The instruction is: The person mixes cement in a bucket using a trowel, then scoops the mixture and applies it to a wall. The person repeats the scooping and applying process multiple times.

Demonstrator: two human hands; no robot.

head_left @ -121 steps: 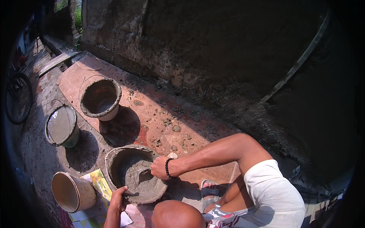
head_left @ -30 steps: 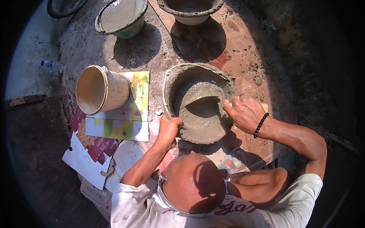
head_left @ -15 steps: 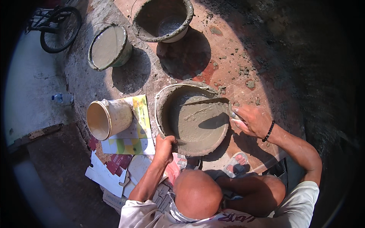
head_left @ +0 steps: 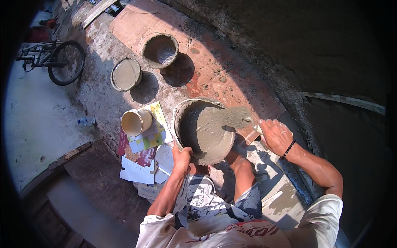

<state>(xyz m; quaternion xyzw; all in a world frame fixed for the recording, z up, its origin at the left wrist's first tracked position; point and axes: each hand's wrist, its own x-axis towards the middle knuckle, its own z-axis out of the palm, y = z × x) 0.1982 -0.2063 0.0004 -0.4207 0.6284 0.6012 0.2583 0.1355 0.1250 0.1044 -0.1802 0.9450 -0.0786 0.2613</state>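
A bucket [head_left: 178, 124] of wet grey mortar [head_left: 211, 132] is held up in front of my legs, its mouth tilted toward me. My left hand [head_left: 181, 159] is closed on the bucket's near left rim. In my right hand [head_left: 275, 135] is the handle of a trowel [head_left: 239, 117]. Its blade reaches over the bucket's right side and is coated with mortar. The bucket's pale wire handle lies along its left rim. Most of the bucket's outer wall is hidden from above.
Beyond stand a mortar-filled bucket [head_left: 126, 74] and a mostly hollow, crusted bucket [head_left: 160, 50]. A cream pail [head_left: 136, 122] sits on a printed sheet [head_left: 155, 138] at left. Farther left are a plastic bottle [head_left: 86, 121] and a bicycle [head_left: 66, 63]. Mortar crumbs dot the reddish board [head_left: 231, 87].
I have risen from a squat, and the bucket has come up with my left hand. The trowel's blade now shows mortar across it. The surrounding buckets appear smaller and farther off.
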